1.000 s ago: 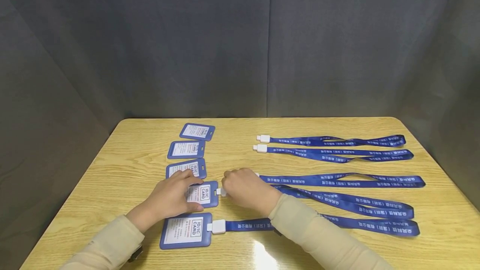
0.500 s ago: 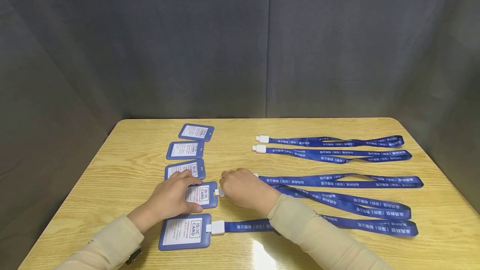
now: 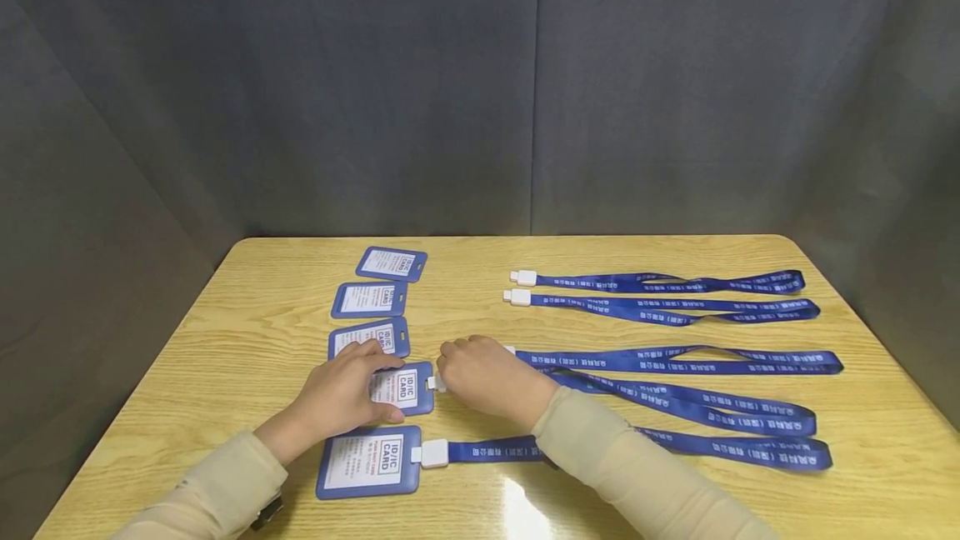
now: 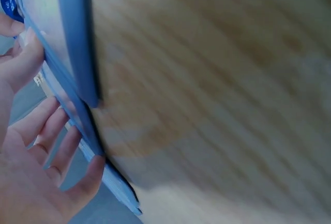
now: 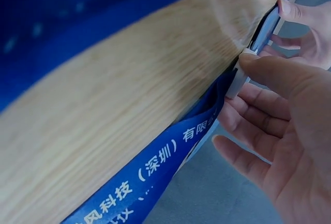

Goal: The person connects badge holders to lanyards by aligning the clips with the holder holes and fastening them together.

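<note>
In the head view, my left hand [image 3: 337, 390] grips a blue ID card holder [image 3: 407, 388] by its edges, thumb on the near side and fingers on the far side. My right hand [image 3: 491, 377] pinches the white clip [image 3: 439, 385] of a blue lanyard [image 3: 675, 402]. The clip's tip lies at the slotted right end of that holder; whether it passes through the slot cannot be told. In the right wrist view, the thumb presses on the white clip [image 5: 239, 79], with fingers beneath. The left wrist view shows fingers [image 4: 90, 180] along the holders' edges.
Nearest me lies a card holder [image 3: 369, 463] joined to a lanyard by its white clip [image 3: 434, 453]. Beyond the left hand lie three more holders, the farthest one [image 3: 392, 263] near the back. Other lanyards [image 3: 667, 308] stretch across the right of the wooden table [image 3: 187, 340].
The right hand and the clip have edged slightly left, closer against the card holder. My left hand keeps its grip, and the other holders and lanyards stay in place.
</note>
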A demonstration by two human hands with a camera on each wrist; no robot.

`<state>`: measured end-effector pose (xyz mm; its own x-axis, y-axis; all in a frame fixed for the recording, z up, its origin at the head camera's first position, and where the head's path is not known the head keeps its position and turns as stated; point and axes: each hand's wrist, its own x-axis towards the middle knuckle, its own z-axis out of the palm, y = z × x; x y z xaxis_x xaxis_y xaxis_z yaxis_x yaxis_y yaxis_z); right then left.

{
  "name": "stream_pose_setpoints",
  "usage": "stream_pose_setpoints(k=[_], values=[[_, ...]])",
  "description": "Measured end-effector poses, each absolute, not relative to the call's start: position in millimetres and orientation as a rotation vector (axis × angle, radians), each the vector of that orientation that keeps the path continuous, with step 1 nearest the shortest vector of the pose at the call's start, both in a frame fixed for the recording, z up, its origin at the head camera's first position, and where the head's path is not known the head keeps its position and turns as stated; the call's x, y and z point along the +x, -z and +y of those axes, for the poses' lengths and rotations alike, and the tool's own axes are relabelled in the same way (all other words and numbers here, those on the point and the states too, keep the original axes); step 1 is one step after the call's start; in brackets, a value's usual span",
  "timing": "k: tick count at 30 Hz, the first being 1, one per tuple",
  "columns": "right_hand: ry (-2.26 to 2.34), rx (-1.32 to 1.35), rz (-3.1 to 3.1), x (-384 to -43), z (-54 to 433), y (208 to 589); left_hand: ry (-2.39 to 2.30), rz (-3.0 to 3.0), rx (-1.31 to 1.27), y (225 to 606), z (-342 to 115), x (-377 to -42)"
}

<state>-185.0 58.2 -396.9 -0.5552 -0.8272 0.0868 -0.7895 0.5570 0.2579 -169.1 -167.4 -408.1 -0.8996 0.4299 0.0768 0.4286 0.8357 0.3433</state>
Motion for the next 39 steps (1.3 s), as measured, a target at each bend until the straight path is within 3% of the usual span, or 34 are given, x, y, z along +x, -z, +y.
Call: stream_pose_setpoints(k=[39], values=[[0.246, 1.392, -2.651, -183.6, 57.7, 396.2, -0.552, 3.013, 0.738, 412.0, -170.5, -169.5]])
